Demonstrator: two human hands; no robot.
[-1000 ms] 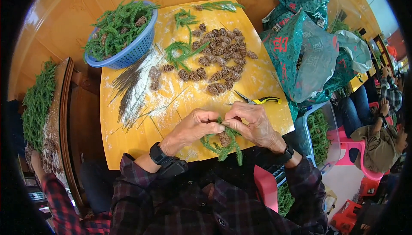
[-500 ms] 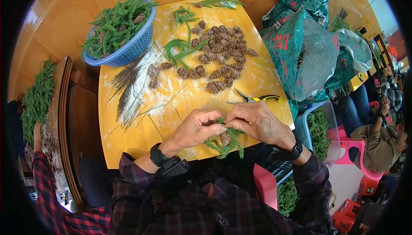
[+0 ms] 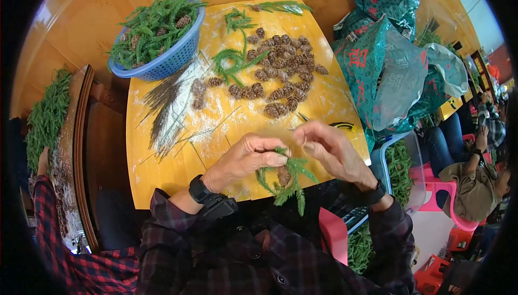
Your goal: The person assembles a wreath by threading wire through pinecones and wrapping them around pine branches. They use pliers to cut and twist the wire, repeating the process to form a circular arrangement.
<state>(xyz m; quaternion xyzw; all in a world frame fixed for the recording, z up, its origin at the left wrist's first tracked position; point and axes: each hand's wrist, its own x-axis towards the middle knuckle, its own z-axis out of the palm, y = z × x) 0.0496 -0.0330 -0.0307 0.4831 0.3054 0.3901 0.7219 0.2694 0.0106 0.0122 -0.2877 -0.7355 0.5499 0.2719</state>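
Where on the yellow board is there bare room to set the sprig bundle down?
Bare board lies right of the pine cone pile, and some at the near-left corner. Crowded: cones in the middle, thin sticks left, blue basket over the far-left corner.

Near the front edge of the yellow wooden board (image 3: 162, 149), the left hand (image 3: 245, 160) and the right hand (image 3: 332, 152) pinch a green conifer sprig bundle (image 3: 294, 179) with a brown cone (image 3: 284, 175) between fingertips. Farther off lie scattered brown pine cones (image 3: 280, 87); far left stands a blue plastic basket (image 3: 167, 60) of greenery.
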